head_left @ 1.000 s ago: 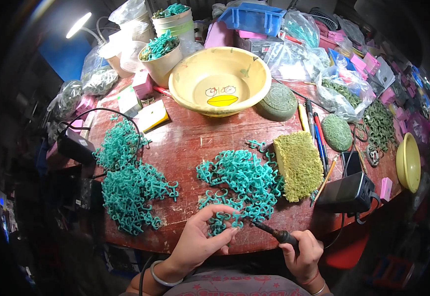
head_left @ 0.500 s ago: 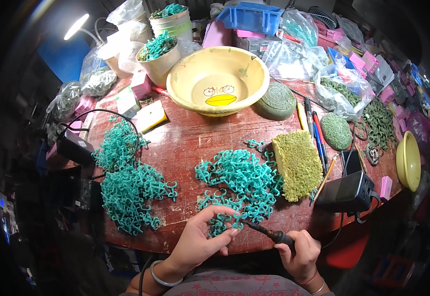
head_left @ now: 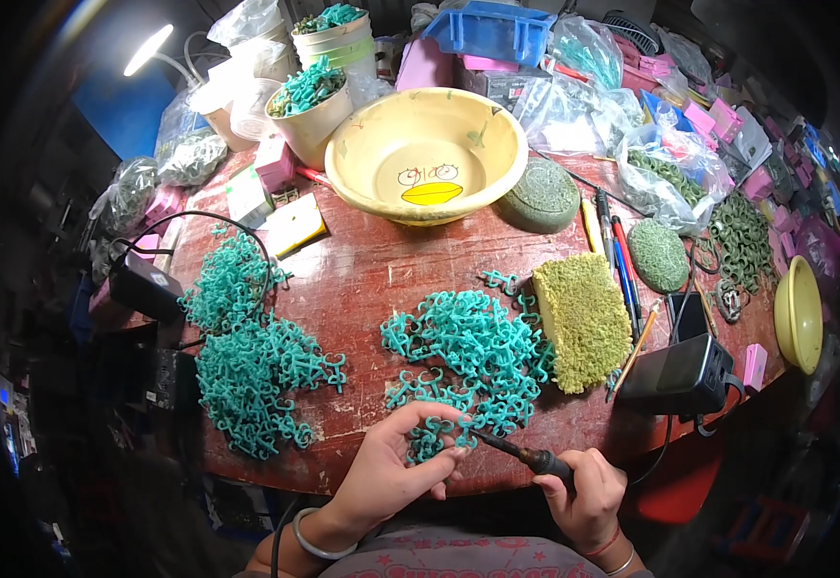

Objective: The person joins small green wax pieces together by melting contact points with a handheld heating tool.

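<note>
My left hand [head_left: 396,462] pinches a small curved teal piece [head_left: 465,439] between thumb and fingers, near the table's front edge. It looks like wax or plastic. In my right hand [head_left: 588,496] is the dark handle of a soldering iron [head_left: 521,451]. Its thin tip points left and meets the teal piece, or lies very close to it. Right behind my hands a loose heap of similar teal pieces [head_left: 478,342] spreads over the red table. Another, larger heap [head_left: 251,376] lies to the left.
Right of the near heap stands a rough yellow-green block [head_left: 584,323]. Beyond it lie pens [head_left: 624,260] and a black box-shaped device [head_left: 675,376] with a cable. A cream basin [head_left: 343,183] is at the back, beside a tub of teal pieces [head_left: 309,91]. Plastic bags crowd the back right.
</note>
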The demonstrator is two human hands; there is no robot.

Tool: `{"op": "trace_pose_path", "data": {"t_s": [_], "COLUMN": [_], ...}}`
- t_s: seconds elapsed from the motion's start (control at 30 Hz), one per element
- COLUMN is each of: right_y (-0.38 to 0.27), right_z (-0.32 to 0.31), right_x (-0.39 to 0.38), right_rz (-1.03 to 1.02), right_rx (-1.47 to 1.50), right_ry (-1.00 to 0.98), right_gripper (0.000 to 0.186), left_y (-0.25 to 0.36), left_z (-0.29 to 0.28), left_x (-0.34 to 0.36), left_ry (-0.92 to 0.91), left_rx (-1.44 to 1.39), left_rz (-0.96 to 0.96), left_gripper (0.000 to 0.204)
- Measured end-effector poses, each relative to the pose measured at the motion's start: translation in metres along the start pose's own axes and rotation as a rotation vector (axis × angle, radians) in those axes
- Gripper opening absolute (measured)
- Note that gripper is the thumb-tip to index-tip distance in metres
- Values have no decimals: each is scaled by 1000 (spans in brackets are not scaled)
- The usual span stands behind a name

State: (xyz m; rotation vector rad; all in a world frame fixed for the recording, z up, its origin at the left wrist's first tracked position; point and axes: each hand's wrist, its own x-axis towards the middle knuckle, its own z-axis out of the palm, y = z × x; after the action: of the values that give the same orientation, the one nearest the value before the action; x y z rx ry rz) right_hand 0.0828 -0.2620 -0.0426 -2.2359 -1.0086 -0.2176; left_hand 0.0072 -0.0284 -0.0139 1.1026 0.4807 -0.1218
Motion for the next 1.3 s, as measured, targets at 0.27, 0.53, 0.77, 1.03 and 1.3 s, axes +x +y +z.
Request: {"op": "trace_pose_path", "data": {"t_s": [0.27, 0.53, 0.77, 1.03, 1.3], "right_y": [1, -3, -2, 1, 18], "right_z": [-1, -1, 0, -7, -25], "right_x": [-4, -5, -5, -6, -17], "right_rz": [1, 74, 67, 132, 469], "right_rx": [8, 2, -13, -19, -183], "right_ry": [43, -2, -8, 128, 187], "right_gripper": [32, 36, 37, 25, 22], "left_y": [0, -1, 0, 5, 47], "left_z": [1, -1, 0, -4, -76], "left_x": [1, 0, 0, -6, -18], "left_ry": [15, 13, 18, 37, 882], "left_rx": [16, -30, -47, 2, 1083], "left_rz": [19, 33, 27, 20, 832], "left_gripper": [34, 34, 33, 34, 36]}}
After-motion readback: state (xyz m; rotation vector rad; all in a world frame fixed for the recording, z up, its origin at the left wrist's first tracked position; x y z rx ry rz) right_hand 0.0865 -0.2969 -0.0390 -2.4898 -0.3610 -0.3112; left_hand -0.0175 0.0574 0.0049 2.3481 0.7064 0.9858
